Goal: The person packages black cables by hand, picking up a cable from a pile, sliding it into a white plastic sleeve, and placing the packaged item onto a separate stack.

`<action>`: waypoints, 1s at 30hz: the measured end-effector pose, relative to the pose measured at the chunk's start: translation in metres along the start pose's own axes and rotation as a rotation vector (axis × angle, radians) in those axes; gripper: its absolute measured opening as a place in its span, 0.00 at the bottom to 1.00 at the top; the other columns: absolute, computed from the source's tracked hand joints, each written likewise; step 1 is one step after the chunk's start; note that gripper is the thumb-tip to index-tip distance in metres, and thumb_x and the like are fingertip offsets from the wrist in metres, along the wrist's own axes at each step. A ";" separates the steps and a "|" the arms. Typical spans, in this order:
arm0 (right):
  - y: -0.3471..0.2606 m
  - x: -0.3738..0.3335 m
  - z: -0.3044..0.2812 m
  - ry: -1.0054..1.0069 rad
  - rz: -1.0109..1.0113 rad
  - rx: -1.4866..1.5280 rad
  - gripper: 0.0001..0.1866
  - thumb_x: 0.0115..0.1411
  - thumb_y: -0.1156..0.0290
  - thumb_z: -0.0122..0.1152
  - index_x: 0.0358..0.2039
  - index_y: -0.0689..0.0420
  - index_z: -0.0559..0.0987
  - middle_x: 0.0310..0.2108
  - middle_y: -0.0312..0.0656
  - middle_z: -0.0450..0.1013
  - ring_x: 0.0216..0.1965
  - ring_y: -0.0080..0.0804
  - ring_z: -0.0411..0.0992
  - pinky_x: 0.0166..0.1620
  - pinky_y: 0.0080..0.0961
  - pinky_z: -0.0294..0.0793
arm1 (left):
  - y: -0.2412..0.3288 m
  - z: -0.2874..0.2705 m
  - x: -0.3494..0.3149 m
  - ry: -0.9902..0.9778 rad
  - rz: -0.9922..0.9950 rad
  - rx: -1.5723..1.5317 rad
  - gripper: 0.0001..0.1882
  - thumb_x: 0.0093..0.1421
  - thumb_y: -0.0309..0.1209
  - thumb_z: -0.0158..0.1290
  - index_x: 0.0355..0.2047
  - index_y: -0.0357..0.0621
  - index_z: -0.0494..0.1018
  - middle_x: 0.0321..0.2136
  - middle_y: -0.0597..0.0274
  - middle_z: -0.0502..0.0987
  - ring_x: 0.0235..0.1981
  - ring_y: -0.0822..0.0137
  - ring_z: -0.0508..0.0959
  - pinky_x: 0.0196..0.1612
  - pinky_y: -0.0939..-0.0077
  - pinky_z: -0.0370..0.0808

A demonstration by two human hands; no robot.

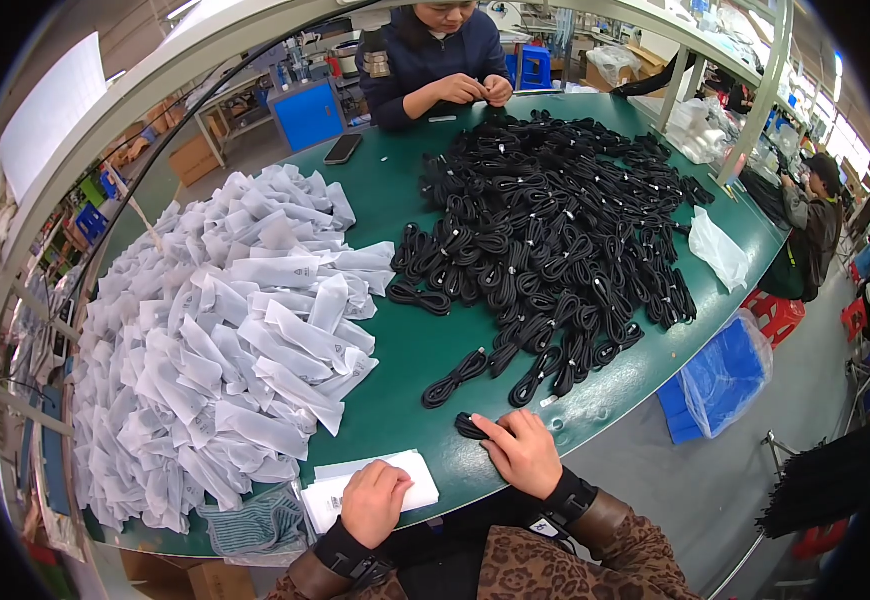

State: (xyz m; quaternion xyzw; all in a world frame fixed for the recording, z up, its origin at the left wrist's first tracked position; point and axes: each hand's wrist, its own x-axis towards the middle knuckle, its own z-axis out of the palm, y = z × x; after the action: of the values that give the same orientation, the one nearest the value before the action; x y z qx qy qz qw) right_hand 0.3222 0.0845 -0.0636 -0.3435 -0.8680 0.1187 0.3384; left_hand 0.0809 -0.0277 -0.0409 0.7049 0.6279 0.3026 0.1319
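My left hand (375, 500), fingers curled and pressed together, pinches at the top of a stack of flat white plastic bags (421, 481) by the table's near edge. To its right, my right hand (525, 455) grips one end of a coiled black cable (470, 427) just above the green tabletop; part of the coil is hidden by the fingers. Beyond that hand spreads a large heap of coiled black cables (555, 240), with a single coil (455, 378) lying loose in front. On the left a big pile of filled whitish bags (225, 340) reaches close to the stack.
A folded grey-green knitted cloth (255, 525) lies left of the stack. Across the green table (395, 400), a co-worker (445, 65) handles something small near a phone (343, 149). An empty-looking white bag (718, 249) rests at the right edge, above a plastic-lined blue bin (720, 380).
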 end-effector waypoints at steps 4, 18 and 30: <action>-0.006 -0.005 -0.002 0.004 0.015 0.001 0.24 0.52 0.75 0.67 0.52 0.54 0.79 0.30 0.40 0.68 0.33 0.39 0.68 0.36 0.34 0.68 | 0.006 -0.004 -0.004 -0.020 0.020 -0.006 0.07 0.51 0.24 0.63 0.28 0.40 0.75 0.29 0.58 0.74 0.31 0.55 0.77 0.35 0.64 0.73; -0.001 0.006 -0.002 0.041 0.007 0.025 0.24 0.51 0.79 0.67 0.51 0.55 0.80 0.30 0.43 0.68 0.31 0.42 0.69 0.35 0.34 0.69 | -0.002 0.003 0.002 0.046 -0.056 -0.114 0.05 0.55 0.18 0.58 0.29 0.36 0.72 0.28 0.53 0.73 0.29 0.54 0.75 0.33 0.67 0.72; -0.033 0.004 -0.003 -0.074 -0.108 0.214 0.27 0.49 0.80 0.69 0.52 0.50 0.81 0.32 0.40 0.70 0.30 0.36 0.70 0.35 0.30 0.68 | -0.001 0.001 -0.006 0.039 -0.141 -0.275 0.05 0.56 0.16 0.56 0.31 0.35 0.71 0.28 0.56 0.72 0.27 0.63 0.74 0.32 0.75 0.72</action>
State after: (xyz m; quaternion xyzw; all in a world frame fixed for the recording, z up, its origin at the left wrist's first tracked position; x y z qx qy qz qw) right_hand 0.3051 0.0629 -0.0455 -0.2534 -0.8797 0.2046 0.3466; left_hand 0.0802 -0.0334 -0.0442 0.6282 0.6309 0.3893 0.2360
